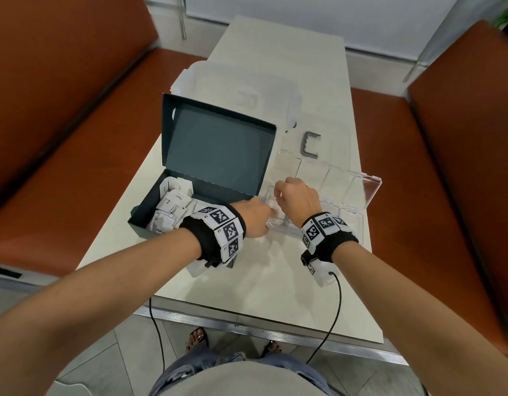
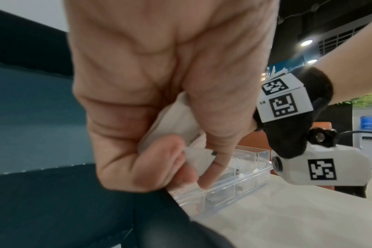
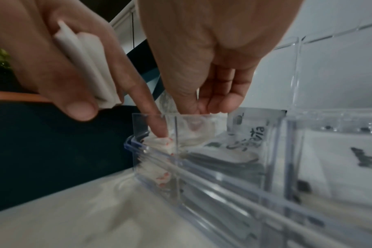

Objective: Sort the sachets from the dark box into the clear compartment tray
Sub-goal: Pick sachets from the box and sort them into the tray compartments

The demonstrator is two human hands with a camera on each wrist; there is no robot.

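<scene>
**A:** Where is the sorting up to?

**B:** Both hands are over the clear compartment tray (image 1: 371, 192), at the corner cell nearest the dark box (image 1: 150, 212). The left hand (image 1: 254, 217) keeps a small stack of white sachets (image 3: 89, 70) pinched between thumb and curled fingers, while its forefinger (image 3: 151, 107) reaches down into that cell and presses on a red-printed sachet (image 3: 162, 142) lying there.

**A:** And the right hand?

**B:** The right hand (image 1: 298, 195) hangs just above the same cell with its fingertips (image 3: 219, 104) drawn together at the rim, on or close to a sachet edge. I cannot tell whether it actually pinches anything or only steadies the paper.

**A:** So how should this be done well?

**B:** I'd say flatten the red-printed sachet fully below the divider wall before letting go, so it does not spring over into the next cell, where green-printed sachets (image 3: 229, 151) already lie. Press with the finger pad, gently; paper sachets crease and could split.

**A:** Any risk from the stack?

**B:** Yes. A one-handed grip while the forefinger works is weak, so a sachet could slip into the wrong cell. Keep the thumb firm.

**A:** Much left?

**B:** Probably. More sachets (image 1: 172, 207) still lie loose inside the dark box, beside the tray on the table (image 1: 247, 287).
</scene>
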